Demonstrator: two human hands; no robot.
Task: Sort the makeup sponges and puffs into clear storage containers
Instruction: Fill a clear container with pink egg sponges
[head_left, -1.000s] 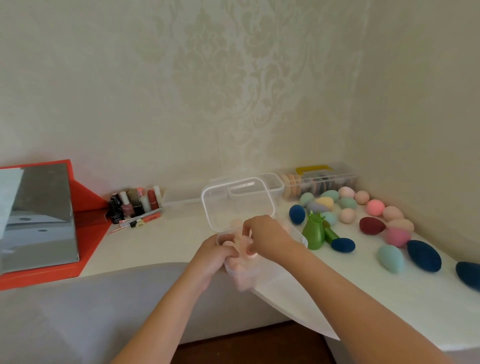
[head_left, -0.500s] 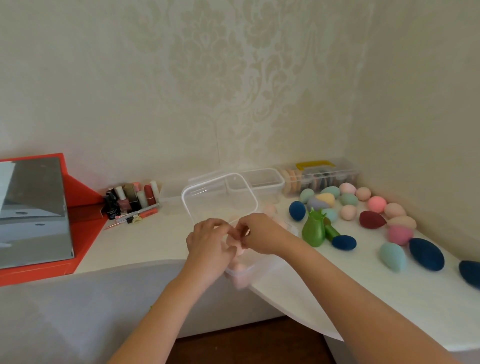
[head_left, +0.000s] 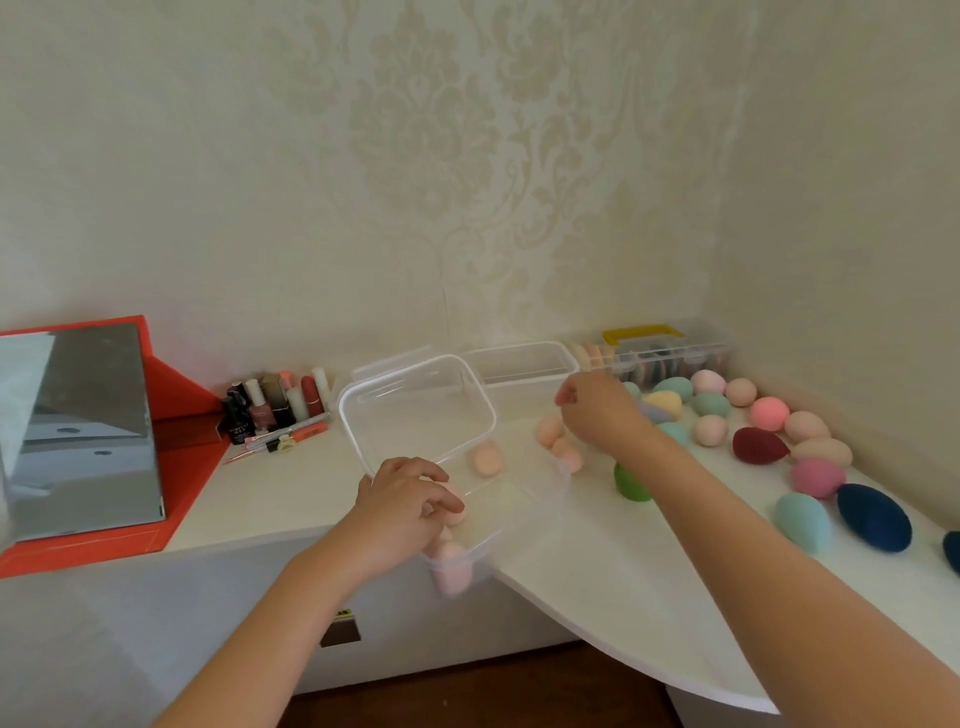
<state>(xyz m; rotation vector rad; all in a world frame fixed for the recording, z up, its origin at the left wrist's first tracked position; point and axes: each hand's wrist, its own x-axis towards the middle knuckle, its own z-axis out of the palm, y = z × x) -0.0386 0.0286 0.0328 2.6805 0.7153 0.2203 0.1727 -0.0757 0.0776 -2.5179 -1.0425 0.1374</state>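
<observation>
Peach sponges (head_left: 487, 457) (clear container (head_left: 415, 410))

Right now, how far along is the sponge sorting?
Done: flat puffs sit in the yellow-handled box, and several peach sponges lie in the clear container. In hand: the left hand holds that container's near corner; the right hand hovers by the loose pile. Left: many coloured sponges on the table, and a second container looks empty.

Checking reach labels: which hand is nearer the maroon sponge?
Right. The right hand hovers left of the maroon sponge, apart from it; the left hand is farther left, at the near side of the clear container.
</observation>
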